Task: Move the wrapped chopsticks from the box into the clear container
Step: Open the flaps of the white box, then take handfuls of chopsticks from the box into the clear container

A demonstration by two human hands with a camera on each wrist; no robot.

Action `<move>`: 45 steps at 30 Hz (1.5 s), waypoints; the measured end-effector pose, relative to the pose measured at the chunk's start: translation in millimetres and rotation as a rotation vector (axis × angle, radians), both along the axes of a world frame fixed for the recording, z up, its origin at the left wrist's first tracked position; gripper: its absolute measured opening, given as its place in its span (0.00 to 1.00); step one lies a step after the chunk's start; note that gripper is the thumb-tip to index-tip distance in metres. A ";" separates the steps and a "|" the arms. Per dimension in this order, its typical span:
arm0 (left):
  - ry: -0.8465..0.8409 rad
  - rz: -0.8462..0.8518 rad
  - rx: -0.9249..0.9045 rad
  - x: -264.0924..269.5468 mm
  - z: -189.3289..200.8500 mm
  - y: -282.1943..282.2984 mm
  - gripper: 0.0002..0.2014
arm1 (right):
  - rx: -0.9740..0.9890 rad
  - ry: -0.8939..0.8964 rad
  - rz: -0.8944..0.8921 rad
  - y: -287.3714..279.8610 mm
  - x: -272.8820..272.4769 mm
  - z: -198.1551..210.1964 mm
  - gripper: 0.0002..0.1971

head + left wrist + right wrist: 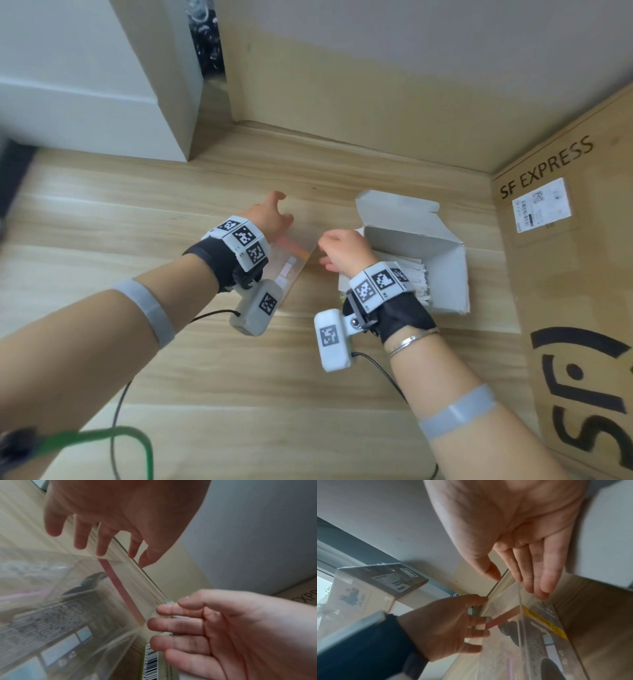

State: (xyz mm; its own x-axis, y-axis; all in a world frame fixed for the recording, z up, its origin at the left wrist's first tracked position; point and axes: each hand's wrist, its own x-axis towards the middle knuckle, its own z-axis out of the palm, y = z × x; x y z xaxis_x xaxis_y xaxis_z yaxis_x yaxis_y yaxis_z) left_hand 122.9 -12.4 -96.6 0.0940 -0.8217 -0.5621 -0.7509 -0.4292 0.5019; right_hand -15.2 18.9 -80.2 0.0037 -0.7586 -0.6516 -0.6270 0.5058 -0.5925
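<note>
Nearest us, both our forearms reach forward over a pale wood floor (pixel 239 394), each with a grey band and a wrist rig of black-and-white markers.

Our right hand (pixel 344 250) sits at the near-left edge of the box (pixel 442 260), a small white carton with its lid flap standing up behind. From the right wrist view, this hand's fingers (pixel 546 574) are straight and close together, tips at the container's (pixel 294 253) right wall, thumb apart from them; it grips nothing.

The chopsticks (pixel 416 277), in white paper sleeves, lie stacked inside the box, partly hidden behind our right wrist.

Just left of the box lies the container, a clear rectangular tub, between our two hands. A pink strip shows through its wall, and a yellow label (pixel 544 623) sits on its right side. Reflections blur what is inside it, so we cannot tell whether any chopsticks lie in it.

Our left hand (pixel 274 216) is at the container's far-left side. In the left wrist view its fingers (pixel 80 536) are spread and relaxed, their tips at or just above the rim; we cannot tell whether they touch it.

At the right stands a big cardboard carton (pixel 565 274) printed SF EXPRESS. Farther off are a beige wall (pixel 376 85) and a white cabinet (pixel 85 85).
</note>
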 end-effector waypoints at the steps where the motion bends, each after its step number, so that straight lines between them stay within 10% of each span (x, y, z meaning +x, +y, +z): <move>1: 0.044 0.024 0.013 4.5 -0.4 -0.3 0.24 | 0.017 0.008 0.005 -2.4 2.6 -1.9 0.22; 20: 0.379 0.397 -0.034 20.3 31.2 -5.2 0.30 | -0.140 -0.292 -0.281 -5.6 11.8 5.6 0.23; 35: -0.025 0.072 -0.267 -10.6 46.9 4.2 0.18 | -0.194 -0.185 -0.200 -5.3 -37.1 14.1 0.15; 45: 0.107 -0.218 -0.132 -97.9 62.3 27.7 0.22 | -0.087 -0.024 0.045 -2.9 -102.2 28.9 0.14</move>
State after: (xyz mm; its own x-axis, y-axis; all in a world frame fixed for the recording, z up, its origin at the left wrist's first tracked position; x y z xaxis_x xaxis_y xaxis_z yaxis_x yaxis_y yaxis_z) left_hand 25.0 15.3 -34.3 -0.1479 -0.8830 -0.4455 -0.7579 -0.1883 0.6246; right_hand -117.4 16.0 -51.2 0.0538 -0.8111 -0.5824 -0.6330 0.4233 -0.6481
